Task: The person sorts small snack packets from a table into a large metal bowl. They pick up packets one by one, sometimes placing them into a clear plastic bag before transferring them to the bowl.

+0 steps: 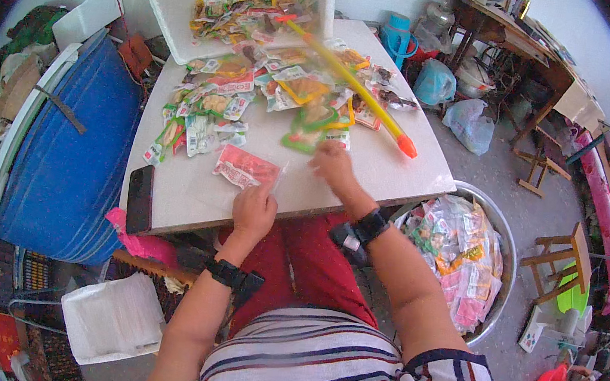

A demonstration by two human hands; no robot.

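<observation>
My left hand (253, 210) grips the near edge of a red printed plastic bag (248, 168) lying on the white table (191, 200). My right hand (336, 167) is just above the table, to the right of that bag. Beside its fingers is a motion-blurred green-edged food packet (313, 118); whether the fingers hold it cannot be told. Beyond both hands lies a loose pile of small sealed food packets (219, 103). A yellow stick with orange ends (361, 91) slants over the pile's right side. More packets fill part of a white foam box (173, 34) tipped towards me.
A black smartphone (140, 200) lies at the table's left edge. On the floor to the right, a metal basin (509, 270) holds many packed bags. Left of the table stands a large blue tub (71, 164). Wooden stools (577, 255) and a blue thermos (397, 38) are at the right.
</observation>
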